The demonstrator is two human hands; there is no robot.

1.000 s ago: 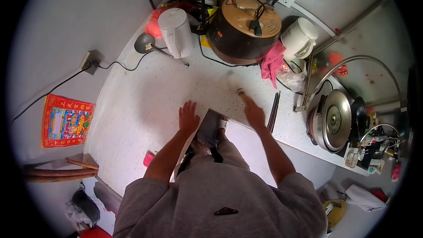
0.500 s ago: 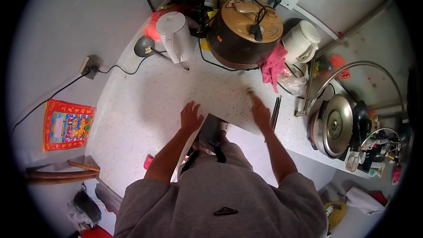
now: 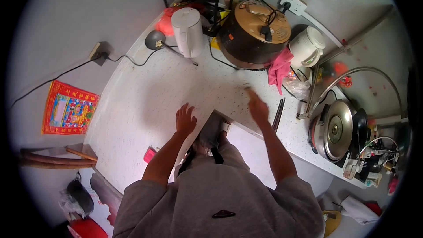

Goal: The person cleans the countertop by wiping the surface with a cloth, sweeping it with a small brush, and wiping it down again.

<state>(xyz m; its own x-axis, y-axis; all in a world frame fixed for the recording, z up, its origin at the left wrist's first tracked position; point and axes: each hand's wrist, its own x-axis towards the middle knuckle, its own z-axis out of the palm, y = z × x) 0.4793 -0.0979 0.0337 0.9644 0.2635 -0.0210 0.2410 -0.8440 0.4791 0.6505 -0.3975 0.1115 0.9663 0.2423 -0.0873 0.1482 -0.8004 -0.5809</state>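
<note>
My left hand [image 3: 186,120] lies on the white speckled countertop [image 3: 128,92], near its front edge, with the fingers spread and nothing held. My right hand [image 3: 257,108] is over the counter to the right, its fingers closed. At its fingertips is a small, smeared brownish shape, too blurred to name. Dark specks are scattered on the countertop around that hand. A pair of dark chopsticks [image 3: 278,115] lies just right of the right wrist.
At the back stand a white kettle [image 3: 187,33], a large brown cooker [image 3: 253,35] and a white jug [image 3: 307,47]. A ladle [image 3: 155,39] lies left of the kettle. A pink cloth [image 3: 280,68] hangs by the cooker. A lidded pan [image 3: 337,128] sits at right.
My right hand has shifted slightly left, still blurred at the fingertips. My left hand stays spread on the counter. The whole view has tilted a little, moving the background.
</note>
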